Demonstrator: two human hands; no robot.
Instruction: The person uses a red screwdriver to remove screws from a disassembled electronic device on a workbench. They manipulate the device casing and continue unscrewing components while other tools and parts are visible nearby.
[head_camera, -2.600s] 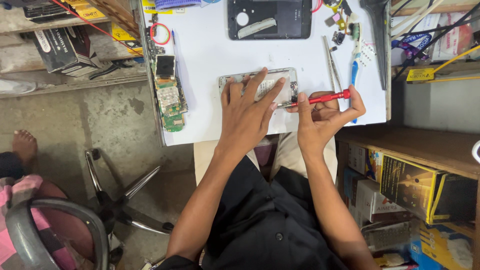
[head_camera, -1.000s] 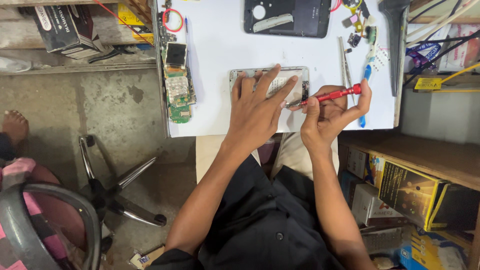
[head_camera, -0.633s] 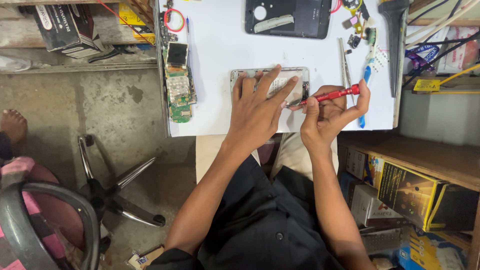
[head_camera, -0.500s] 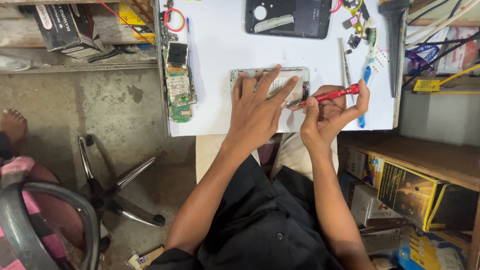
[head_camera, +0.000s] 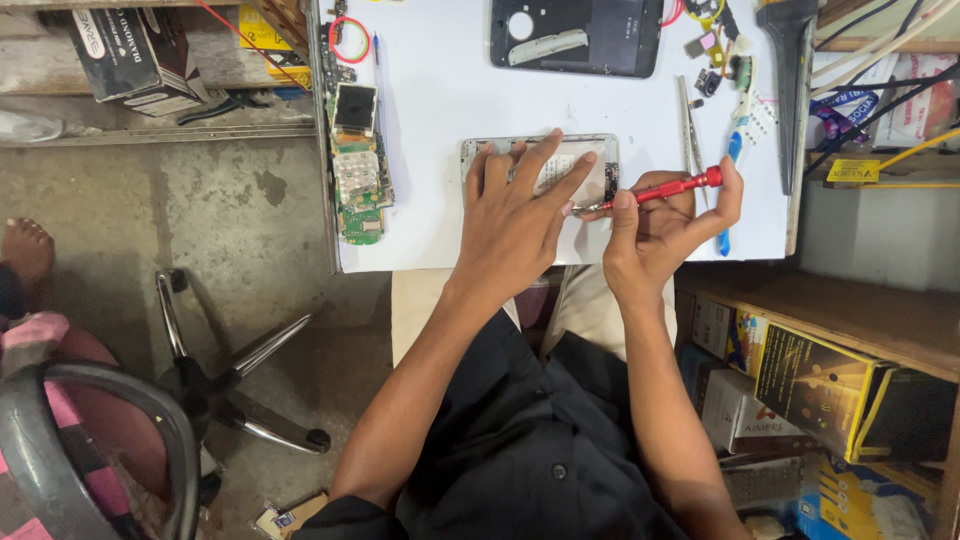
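In the middle of the frame we have our left hand (head_camera: 520, 215) spread flat, fingers splayed, pressing down on an opened phone body (head_camera: 540, 160) with a pale silver frame. The phone lies on the white table top (head_camera: 440, 90), just above the table's near edge, and our palm covers most of its lower half. Our right hand (head_camera: 665, 225) is just to the right of it, closed around a red screwdriver (head_camera: 665, 190). The tool lies nearly level, its red handle pointing to the right of the frame and its metal tip touching the phone's right edge, close to our left fingertips.

At the upper left of the table we see a green circuit board (head_camera: 355, 165) with a small screen and a keypad, well apart from our hands. At the top centre lies a dark phone back cover (head_camera: 575, 35) with 1 round hole in it. Right of the phone, tweezers (head_camera: 687, 125) lie upright in the frame, and a blue-handled tool (head_camera: 730, 160) lies beside them, partly hidden behind our right hand. Small loose parts sit near the top right corner, too small to tell apart.

At the lower left of the frame a chair base (head_camera: 230, 385) stands on the concrete floor. Boxes (head_camera: 810, 385) fill the shelf at the lower right.
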